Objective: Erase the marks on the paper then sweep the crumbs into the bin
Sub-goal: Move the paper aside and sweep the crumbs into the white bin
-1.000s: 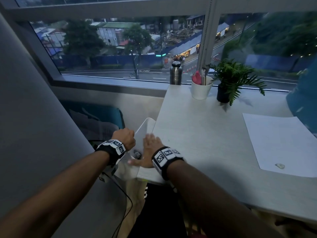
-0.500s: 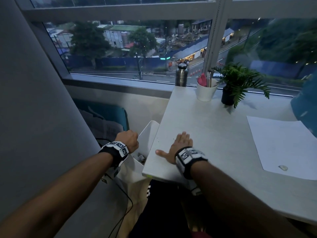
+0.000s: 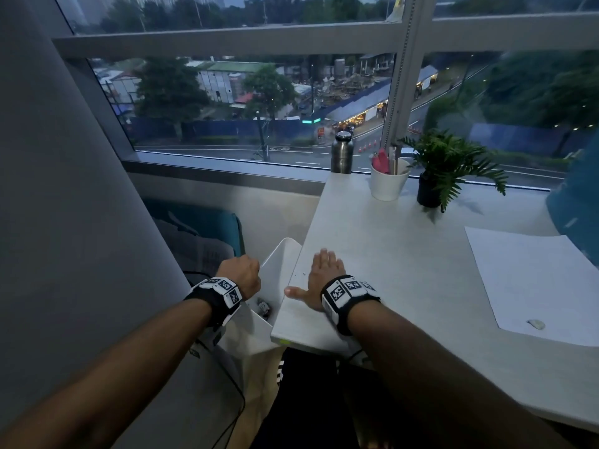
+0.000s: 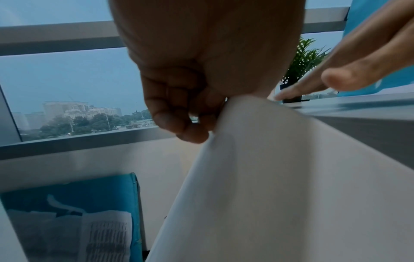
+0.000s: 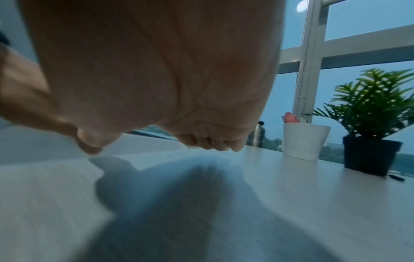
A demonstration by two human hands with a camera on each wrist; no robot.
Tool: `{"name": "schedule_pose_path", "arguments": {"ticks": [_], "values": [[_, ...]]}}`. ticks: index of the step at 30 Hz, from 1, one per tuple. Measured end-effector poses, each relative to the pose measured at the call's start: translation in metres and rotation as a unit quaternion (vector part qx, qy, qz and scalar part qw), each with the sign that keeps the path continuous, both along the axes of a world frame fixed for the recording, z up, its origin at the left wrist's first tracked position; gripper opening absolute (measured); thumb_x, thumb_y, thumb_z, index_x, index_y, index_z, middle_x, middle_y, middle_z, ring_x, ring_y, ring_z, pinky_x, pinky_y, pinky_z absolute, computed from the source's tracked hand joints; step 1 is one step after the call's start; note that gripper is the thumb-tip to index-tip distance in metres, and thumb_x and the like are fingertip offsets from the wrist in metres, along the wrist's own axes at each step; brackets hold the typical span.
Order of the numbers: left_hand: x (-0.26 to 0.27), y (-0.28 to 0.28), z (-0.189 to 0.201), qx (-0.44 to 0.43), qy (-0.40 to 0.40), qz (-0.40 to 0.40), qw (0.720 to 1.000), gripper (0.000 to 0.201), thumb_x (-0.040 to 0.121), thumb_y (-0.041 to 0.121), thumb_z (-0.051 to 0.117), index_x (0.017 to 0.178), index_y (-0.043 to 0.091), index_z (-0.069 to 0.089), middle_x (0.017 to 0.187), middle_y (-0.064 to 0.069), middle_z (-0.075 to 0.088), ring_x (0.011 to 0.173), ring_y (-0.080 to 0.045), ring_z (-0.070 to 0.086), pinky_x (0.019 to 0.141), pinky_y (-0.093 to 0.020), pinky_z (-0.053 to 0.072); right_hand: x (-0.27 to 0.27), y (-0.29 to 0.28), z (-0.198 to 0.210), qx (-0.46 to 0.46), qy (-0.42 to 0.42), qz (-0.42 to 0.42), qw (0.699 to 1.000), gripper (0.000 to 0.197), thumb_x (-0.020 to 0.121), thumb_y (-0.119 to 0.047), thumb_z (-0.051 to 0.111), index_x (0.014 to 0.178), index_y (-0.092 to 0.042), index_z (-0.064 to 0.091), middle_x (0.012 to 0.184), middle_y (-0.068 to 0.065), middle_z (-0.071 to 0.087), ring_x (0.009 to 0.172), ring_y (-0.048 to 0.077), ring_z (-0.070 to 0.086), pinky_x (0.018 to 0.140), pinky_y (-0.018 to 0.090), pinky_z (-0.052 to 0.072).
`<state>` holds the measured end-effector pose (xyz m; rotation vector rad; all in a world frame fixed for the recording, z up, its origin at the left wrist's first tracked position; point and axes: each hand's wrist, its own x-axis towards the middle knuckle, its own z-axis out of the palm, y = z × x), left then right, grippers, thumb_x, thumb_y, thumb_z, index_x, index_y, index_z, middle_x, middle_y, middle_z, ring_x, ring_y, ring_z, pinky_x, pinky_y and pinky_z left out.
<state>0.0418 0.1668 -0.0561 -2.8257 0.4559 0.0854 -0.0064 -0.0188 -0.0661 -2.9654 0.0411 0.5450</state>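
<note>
The white bin [image 3: 281, 254] hangs just below the table's left edge, and my left hand [image 3: 241, 275] grips its rim. In the left wrist view the fingers [image 4: 179, 113] curl over the bin's wall [image 4: 257, 177]. Palm down, my right hand [image 3: 324, 273] lies flat on the table [image 3: 405, 254] beside that edge, fingers straight, holding nothing. A few dark crumbs [image 3: 303, 273] lie by its thumb side. The white paper [image 3: 531, 280] rests far right, with a small pale eraser [image 3: 536, 324] on its near edge. In the right wrist view the fingertips [image 5: 208, 144] touch the tabletop.
At the back of the table, by the window, stand a steel bottle [image 3: 342, 153], a white cup of pens [image 3: 389, 183] and a potted plant [image 3: 444, 170]. A blue object [image 3: 577, 205] overhangs the right. Left of the bin sits a blue box [image 3: 207, 222]; a cable [image 3: 233, 400] hangs below.
My right hand has drawn back from over the bin's rim onto the tabletop, where it lies flat. The left hand has kept hold of the bin.
</note>
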Motion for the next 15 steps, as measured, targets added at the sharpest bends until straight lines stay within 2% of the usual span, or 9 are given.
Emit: {"name": "schedule_pose_path", "arguments": {"ticks": [3, 5, 7, 9, 10, 15], "values": [[-0.003, 0.001, 0.0, 0.0, 0.003, 0.003, 1.0, 0.029, 0.093, 0.028, 0.049, 0.111, 0.01, 0.063, 0.116, -0.012, 0.065, 0.102, -0.032, 0.064, 0.08, -0.035, 0.048, -0.003, 0.01, -0.008, 0.001, 0.016, -0.008, 1.0, 0.126, 0.075, -0.088, 0.034, 0.151, -0.001, -0.016, 0.16, 0.018, -0.021, 0.15, 0.035, -0.014, 0.123, 0.046, -0.003], [-0.003, 0.0, 0.0, 0.002, 0.003, 0.001, 1.0, 0.029, 0.094, 0.028, 0.049, 0.112, 0.01, 0.063, 0.117, -0.012, 0.064, 0.104, -0.031, 0.064, 0.081, -0.035, 0.048, -0.009, 0.032, -0.01, 0.005, 0.012, 0.036, 0.999, 0.13, 0.071, -0.09, 0.036, 0.152, -0.003, -0.015, 0.161, 0.016, -0.018, 0.151, 0.033, -0.012, 0.123, 0.046, -0.003], [-0.002, -0.001, 0.0, 0.009, 0.004, -0.008, 1.0, 0.029, 0.094, 0.028, 0.048, 0.114, 0.011, 0.063, 0.119, -0.011, 0.063, 0.106, -0.03, 0.063, 0.083, -0.036, 0.049, -0.013, 0.055, -0.007, 0.017, -0.013, 0.107, 0.994, 0.121, 0.074, -0.088, 0.035, 0.155, -0.006, -0.002, 0.164, 0.014, -0.002, 0.151, 0.031, 0.001, 0.123, 0.046, 0.003], [-0.001, -0.002, -0.001, 0.018, 0.006, -0.011, 1.0, 0.03, 0.095, 0.029, 0.049, 0.114, 0.011, 0.062, 0.12, -0.011, 0.063, 0.108, -0.029, 0.063, 0.085, -0.036, 0.049, -0.016, 0.071, -0.004, 0.036, -0.041, 0.14, 0.989, 0.113, 0.076, -0.086, 0.035, 0.154, -0.008, 0.01, 0.162, 0.013, 0.012, 0.149, 0.03, 0.013, 0.122, 0.046, 0.011], [-0.001, -0.002, 0.0, 0.017, 0.005, -0.012, 1.0, 0.03, 0.095, 0.029, 0.048, 0.115, 0.011, 0.062, 0.121, -0.011, 0.063, 0.108, -0.029, 0.063, 0.085, -0.035, 0.048, -0.017, 0.074, -0.001, 0.042, -0.045, 0.136, 0.989, 0.112, 0.078, -0.085, 0.035, 0.154, -0.008, 0.01, 0.162, 0.014, 0.012, 0.149, 0.03, 0.013, 0.122, 0.046, 0.012], [-0.005, 0.001, 0.001, 0.012, 0.004, -0.012, 1.0, 0.031, 0.094, 0.026, 0.046, 0.115, 0.01, 0.062, 0.12, -0.013, 0.062, 0.107, -0.032, 0.062, 0.084, -0.035, 0.048, -0.02, 0.04, -0.001, 0.024, 0.009, 0.064, 0.998, 0.117, 0.081, -0.084, 0.032, 0.153, -0.001, -0.011, 0.162, 0.018, -0.014, 0.151, 0.033, -0.007, 0.124, 0.044, 0.001]]}}
